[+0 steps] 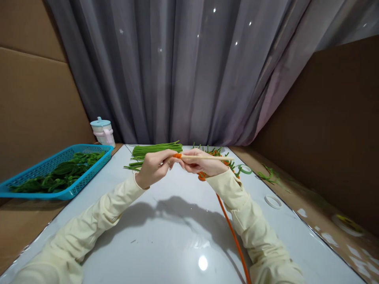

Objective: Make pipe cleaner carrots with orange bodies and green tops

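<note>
My left hand (156, 165) is closed, thumb and fingers pinching a small bright orange piece (177, 156) at the end of a pale wooden stick (217, 158). Around that stick my right hand (205, 162) is closed, its fingertips almost meeting those of the left. Both hands are raised over the white table (166, 244). A long orange strip (232, 232) runs from below my right wrist to the bottom edge; its upper end is hidden. Behind the right hand lie orange flower-like pieces on green stems (202, 176), partly covered.
A bundle of green stems (156, 148) lies at the back. On the left is a blue basket (74, 193) of green leaves, with a lidded cup (102, 132) behind. Green tape (245, 169), a white tape roll (273, 202) and scraps lie right. Cardboard walls and a grey curtain enclose the table.
</note>
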